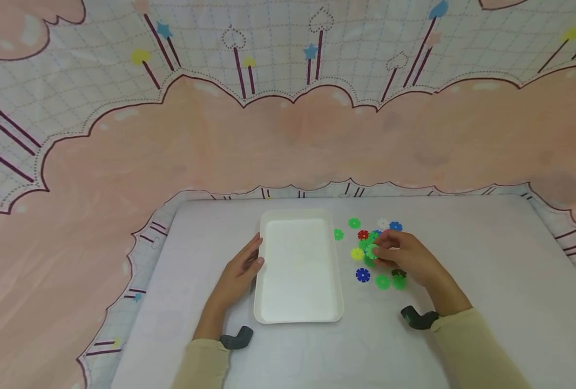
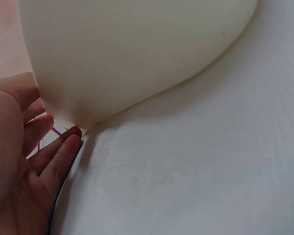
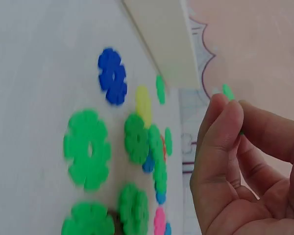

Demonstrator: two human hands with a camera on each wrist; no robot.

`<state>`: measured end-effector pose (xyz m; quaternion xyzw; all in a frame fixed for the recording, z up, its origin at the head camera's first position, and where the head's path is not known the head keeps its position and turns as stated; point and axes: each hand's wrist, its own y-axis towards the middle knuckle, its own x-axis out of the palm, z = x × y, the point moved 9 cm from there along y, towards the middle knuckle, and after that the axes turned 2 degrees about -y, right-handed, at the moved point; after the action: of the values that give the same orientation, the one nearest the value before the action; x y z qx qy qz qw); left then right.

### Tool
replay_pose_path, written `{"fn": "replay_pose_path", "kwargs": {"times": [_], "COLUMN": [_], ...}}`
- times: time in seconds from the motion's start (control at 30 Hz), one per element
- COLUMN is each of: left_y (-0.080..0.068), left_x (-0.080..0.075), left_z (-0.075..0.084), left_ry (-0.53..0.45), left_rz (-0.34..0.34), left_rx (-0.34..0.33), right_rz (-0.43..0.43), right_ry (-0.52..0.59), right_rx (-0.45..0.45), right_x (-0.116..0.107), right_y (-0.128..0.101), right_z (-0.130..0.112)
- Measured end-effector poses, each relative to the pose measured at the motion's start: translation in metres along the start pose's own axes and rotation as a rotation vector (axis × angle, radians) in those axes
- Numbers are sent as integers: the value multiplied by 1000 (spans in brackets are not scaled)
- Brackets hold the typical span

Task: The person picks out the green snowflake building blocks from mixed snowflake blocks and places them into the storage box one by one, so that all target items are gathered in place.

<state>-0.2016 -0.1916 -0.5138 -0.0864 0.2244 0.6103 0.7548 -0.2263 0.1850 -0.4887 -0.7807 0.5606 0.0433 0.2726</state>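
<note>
Green snowflake disc (image 3: 228, 91) pinched edge-on at the right hand (image 1: 404, 255) fingertips, above the loose discs (image 1: 363, 275) right of the white tray (image 1: 299, 216). Left hand (image 1: 241, 268) lies flat, fingers straight against the tray's left wall. Risk: the thin pinch slips, dropping the disc back onto the surface.

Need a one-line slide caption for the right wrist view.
Right hand pinches a green snowflake disc above scattered colourful discs on the white table, beside the white tray.
</note>
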Motion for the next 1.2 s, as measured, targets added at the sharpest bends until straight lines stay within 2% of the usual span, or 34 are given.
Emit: {"fn": "replay_pose_path", "kwargs": {"times": [0.27,0.43,0.8,1.2], "left_y": [2,3,2,0], "left_x": [-1,-2,-6,-5], "left_z": [4,1,-5,-5], "left_ry": [-21,-37,-84,-82], "left_rz": [4,13,68,69], "left_rx": [3,-28,-71,-76], "right_rz": [-1,-22,5,-26], "right_ry": [96,199,235,378], "right_rx": [-6,6,84,83], "right_x": [16,27,51,92], "right_y": [11,21,35,50], "right_z": [-16,-26,-46,-66]}}
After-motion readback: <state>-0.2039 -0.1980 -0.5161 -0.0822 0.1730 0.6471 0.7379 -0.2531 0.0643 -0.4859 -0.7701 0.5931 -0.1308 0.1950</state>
